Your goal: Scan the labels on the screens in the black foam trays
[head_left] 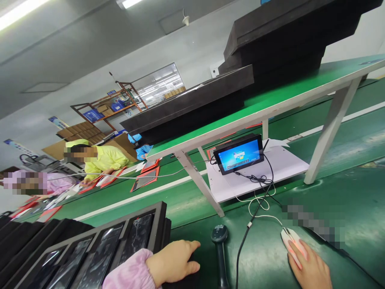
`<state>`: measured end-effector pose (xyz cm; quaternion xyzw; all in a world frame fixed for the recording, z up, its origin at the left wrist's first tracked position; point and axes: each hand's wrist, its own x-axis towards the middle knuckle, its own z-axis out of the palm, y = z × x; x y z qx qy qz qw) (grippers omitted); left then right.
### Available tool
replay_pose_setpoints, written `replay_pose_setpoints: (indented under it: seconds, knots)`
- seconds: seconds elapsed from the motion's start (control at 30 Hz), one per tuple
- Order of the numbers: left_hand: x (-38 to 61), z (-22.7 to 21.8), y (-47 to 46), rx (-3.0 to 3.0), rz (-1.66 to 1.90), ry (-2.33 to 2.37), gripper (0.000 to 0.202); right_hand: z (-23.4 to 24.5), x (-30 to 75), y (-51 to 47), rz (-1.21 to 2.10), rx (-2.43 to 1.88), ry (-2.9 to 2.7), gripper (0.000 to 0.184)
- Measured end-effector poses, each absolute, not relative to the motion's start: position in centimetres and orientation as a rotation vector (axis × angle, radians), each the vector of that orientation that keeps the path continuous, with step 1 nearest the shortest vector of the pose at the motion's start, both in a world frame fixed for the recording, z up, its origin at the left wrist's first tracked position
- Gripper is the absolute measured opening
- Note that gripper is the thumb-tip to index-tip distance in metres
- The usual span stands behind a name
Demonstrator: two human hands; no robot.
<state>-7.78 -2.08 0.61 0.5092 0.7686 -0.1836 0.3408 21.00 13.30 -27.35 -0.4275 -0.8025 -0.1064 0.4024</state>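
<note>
My right hand (311,263) lies over a white computer mouse (291,243), which glows reddish under the fingers. The mouse sits on the green bench, its pale cable running back to a small monitor (240,154) with a blue desktop on it. At the lower left, my left hand (174,261) is empty, index finger stretched out and thumb apart. It is by the right edge of a black foam tray (162,216) that holds several dark glossy screen panels (136,237). A dark barcode scanner (221,253) stands between my two hands, touching neither.
A white-framed green shelf (270,110) carries large black foam trays (192,100). Black cables (264,180) trail over the bench beside a blurred-out keyboard-like object (313,222). Further left, co-workers (105,158) sit along the line near red-edged panels (146,178).
</note>
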Motion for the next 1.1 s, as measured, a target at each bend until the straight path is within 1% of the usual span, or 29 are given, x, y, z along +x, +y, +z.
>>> replay_pose_setpoints:
  seconds: [0.37, 0.63, 0.83, 1.0, 1.1]
  knots:
    - [-7.9, 0.5, -2.1, 1.328, -0.469, 1.997, 0.059, -27.0, 20.9, 13.5, -0.330, -1.053, -2.027, 0.026]
    - [-7.5, 1.0, -1.9, 1.323, -0.485, 1.994, 0.059, -27.8, 21.2, 13.4, -0.291, -1.063, -2.035, 0.026]
    - [-7.5, 1.0, -1.7, 1.327, -0.502, 1.988, 0.060, -27.9, 21.1, 13.6, -0.298, -1.108, -2.051, 0.030]
    - [-7.8, 0.5, -2.1, 1.317, -0.464, 1.998, 0.059, -27.4, 20.8, 13.7, -0.392, -1.134, -2.045, 0.041]
    - [-8.0, 0.2, -2.3, 1.330, -0.437, 2.001, 0.060, -27.2, 20.5, 13.8, -0.435, -1.156, -2.048, 0.044]
